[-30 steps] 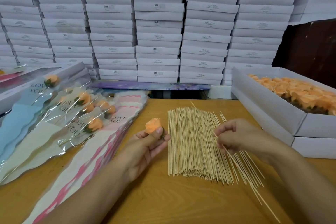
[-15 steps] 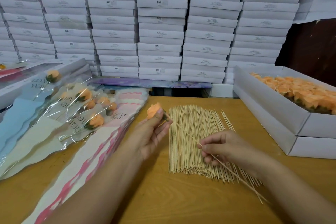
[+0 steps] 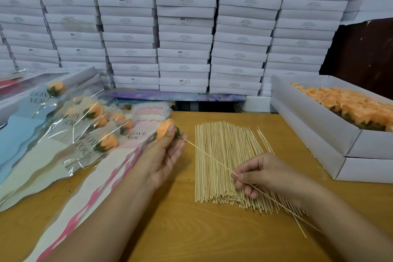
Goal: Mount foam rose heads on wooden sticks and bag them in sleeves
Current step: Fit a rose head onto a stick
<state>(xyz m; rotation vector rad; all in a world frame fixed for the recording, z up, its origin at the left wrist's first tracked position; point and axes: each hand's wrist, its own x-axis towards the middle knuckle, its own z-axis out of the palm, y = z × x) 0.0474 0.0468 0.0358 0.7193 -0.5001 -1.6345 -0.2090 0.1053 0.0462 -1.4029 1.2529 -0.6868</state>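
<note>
My left hand (image 3: 164, 155) grips an orange foam rose head (image 3: 164, 127) with a green base, held above the table's left middle. A thin wooden stick (image 3: 209, 157) runs from the rose's base down to the right, pinched by my right hand (image 3: 261, 176) over the pile of sticks (image 3: 223, 155). On the left lie several bagged roses (image 3: 107, 141) in clear "LOVE YOU" sleeves (image 3: 70, 134). A flat stack of empty sleeves (image 3: 89, 189) with pink wavy edges lies under my left forearm.
A white box (image 3: 319, 132) full of orange rose heads (image 3: 350, 106) stands at the right on another white box. Stacked white cartons (image 3: 185, 27) wall off the back. Bare wooden table (image 3: 180, 229) shows in front of the stick pile.
My right hand lifted one stick from the pile and brought its tip to the rose's base. My left hand raised the rose and tilted it toward the stick.
</note>
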